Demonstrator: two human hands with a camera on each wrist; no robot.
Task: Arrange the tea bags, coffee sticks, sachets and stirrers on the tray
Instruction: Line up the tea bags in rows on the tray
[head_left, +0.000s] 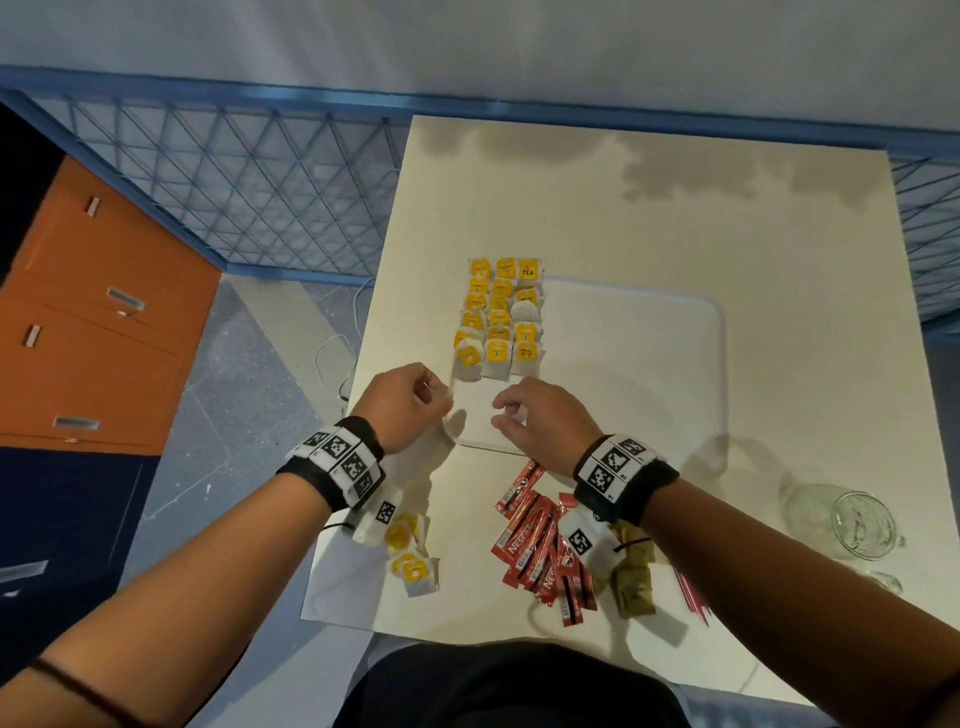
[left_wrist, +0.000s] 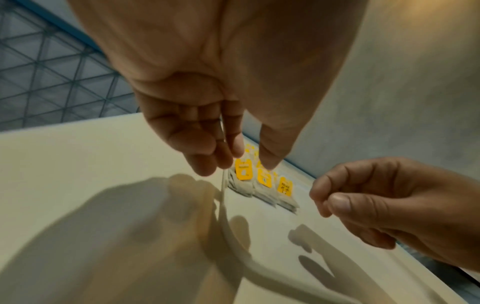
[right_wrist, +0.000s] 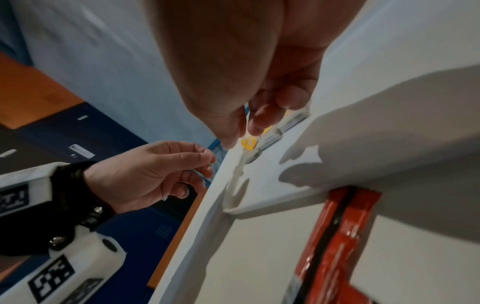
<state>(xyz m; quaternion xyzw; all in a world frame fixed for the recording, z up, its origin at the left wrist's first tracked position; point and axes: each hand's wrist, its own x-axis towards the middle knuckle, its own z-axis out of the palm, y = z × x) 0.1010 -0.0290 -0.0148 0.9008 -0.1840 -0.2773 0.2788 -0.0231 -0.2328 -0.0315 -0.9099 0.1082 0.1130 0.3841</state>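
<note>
A white tray (head_left: 719, 332) lies on the cream table. Yellow-tagged tea bags (head_left: 501, 317) fill three columns along its left side; the nearest one in the left column (head_left: 470, 358) sits tilted. My left hand (head_left: 441, 401) and right hand (head_left: 501, 412) hover just above the tray's near-left corner, fingers loosely curled, and I see nothing held in either. In the left wrist view the closest tea bags (left_wrist: 265, 181) lie just beyond my fingertips (left_wrist: 207, 168). Loose tea bags (head_left: 410, 556), red coffee sticks (head_left: 540, 545), brown sachets (head_left: 634, 577) and pink stirrers (head_left: 691, 592) lie on the table near me.
A clear glass jar (head_left: 852, 519) lies on its side at the table's right. Orange and dark blue drawer cabinets (head_left: 93, 322) stand to the left. A blue mesh fence (head_left: 249, 182) runs behind the table, and cables trail on the floor.
</note>
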